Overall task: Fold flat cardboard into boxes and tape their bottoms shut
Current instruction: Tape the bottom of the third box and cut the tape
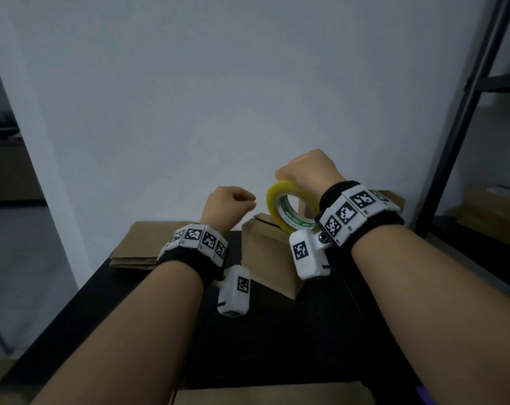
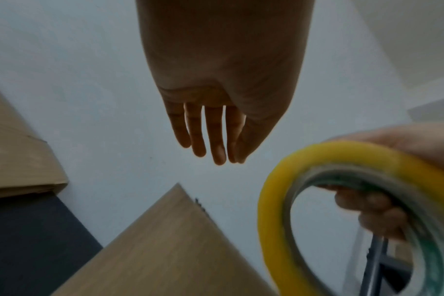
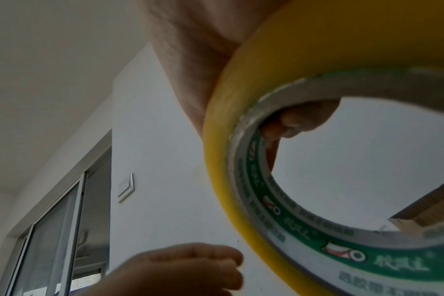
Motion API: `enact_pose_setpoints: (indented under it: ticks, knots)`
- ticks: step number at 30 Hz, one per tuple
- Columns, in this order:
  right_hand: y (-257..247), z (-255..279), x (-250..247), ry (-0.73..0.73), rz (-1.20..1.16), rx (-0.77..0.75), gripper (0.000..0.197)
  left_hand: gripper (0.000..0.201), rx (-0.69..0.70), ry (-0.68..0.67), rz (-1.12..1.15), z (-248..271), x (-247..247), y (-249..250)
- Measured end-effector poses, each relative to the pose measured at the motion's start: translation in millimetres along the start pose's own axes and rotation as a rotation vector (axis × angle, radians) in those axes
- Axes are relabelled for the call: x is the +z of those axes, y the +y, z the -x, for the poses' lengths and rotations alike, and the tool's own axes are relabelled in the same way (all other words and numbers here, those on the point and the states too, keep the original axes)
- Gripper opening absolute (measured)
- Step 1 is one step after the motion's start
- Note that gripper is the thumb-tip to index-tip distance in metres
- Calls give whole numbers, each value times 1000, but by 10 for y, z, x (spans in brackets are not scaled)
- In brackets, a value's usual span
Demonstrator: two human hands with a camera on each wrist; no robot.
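My right hand (image 1: 309, 168) grips a yellow tape roll (image 1: 272, 200) with a green and white core, holding it on edge above the folded cardboard box (image 1: 265, 255). Its fingers (image 3: 302, 118) curl through the core of the roll (image 3: 317, 50). My left hand (image 1: 227, 203) hovers just left of the roll and above the box's left edge. It holds nothing, and its fingers (image 2: 210, 140) hang loose. The left wrist view shows the roll (image 2: 266, 210) at the right, above the box (image 2: 165, 250).
A stack of flat cardboard (image 1: 148, 244) lies at the far left of the black table (image 1: 277, 346). A white wall stands right behind the box. A dark metal shelf frame (image 1: 467, 112) stands at the right, with cardboard (image 1: 496, 217) on it. More cardboard (image 1: 262, 397) lies at the near edge.
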State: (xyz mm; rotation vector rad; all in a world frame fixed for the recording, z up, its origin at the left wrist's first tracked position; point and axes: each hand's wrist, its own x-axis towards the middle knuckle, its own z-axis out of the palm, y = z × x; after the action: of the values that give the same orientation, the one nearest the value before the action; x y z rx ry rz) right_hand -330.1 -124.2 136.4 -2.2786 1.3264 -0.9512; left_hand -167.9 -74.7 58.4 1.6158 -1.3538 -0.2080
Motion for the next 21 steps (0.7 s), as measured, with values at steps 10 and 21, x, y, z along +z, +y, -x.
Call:
enact_pose_setpoints:
  ticks: [10, 21]
  knots:
    - [-3, -10, -4, -35, -5, 66, 12, 35, -50, -17, 314, -1, -286, 419]
    - [29, -26, 7, -36, -126, 129, 21, 12, 4, 54, 289, -95, -166, 505]
